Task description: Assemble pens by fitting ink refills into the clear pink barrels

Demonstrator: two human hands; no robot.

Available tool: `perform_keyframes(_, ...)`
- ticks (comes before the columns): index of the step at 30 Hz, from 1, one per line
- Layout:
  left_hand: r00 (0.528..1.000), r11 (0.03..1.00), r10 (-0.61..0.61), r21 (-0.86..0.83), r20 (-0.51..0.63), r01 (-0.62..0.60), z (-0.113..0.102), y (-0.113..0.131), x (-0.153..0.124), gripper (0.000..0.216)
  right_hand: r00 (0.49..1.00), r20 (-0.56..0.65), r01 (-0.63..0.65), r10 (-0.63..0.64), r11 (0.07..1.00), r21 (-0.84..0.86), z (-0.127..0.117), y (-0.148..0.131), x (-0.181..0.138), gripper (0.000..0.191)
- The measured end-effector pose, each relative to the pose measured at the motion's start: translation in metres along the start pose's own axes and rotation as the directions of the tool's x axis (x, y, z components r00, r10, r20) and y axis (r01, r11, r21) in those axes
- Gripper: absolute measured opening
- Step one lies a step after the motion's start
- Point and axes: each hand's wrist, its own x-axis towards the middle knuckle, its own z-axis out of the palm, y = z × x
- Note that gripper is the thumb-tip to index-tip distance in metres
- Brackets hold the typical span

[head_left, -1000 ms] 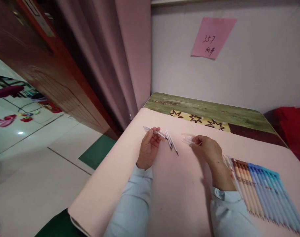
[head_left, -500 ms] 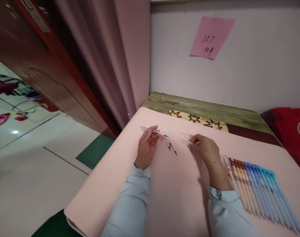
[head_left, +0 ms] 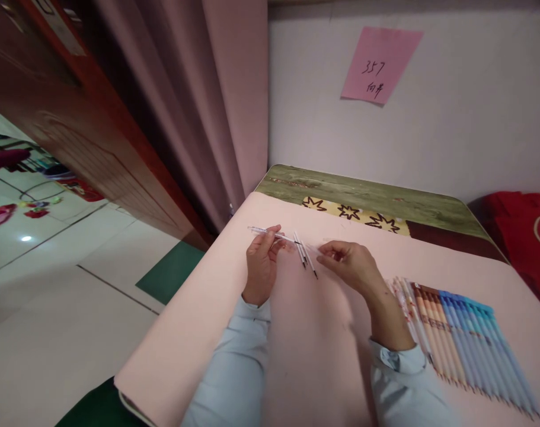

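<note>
Your right hand (head_left: 347, 264) has moved in from the right, pinching a clear plastic cap (head_left: 323, 248), toward the thin clear pen refill (head_left: 270, 233) your left hand (head_left: 261, 261) pinches above the pink worktop (head_left: 314, 356).

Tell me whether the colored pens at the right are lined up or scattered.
Lined up: the colored pens lie side by side in one flat row on the pink table cover, shading from orange to blue.

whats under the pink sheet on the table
At the far edge a green wood-grain table top and a yellow strip with star shapes show past the pink sheet. The rest under the sheet is covered.
</note>
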Motion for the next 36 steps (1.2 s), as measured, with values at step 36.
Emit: perform_keyframes(36,0.995,0.995,-0.065,0.083,0.077,0.058,0.005,0.003,-0.005,0.026,0.992,0.119,0.004,-0.03,0.977,0.212,0.019,-0.001,0.005,0.025)
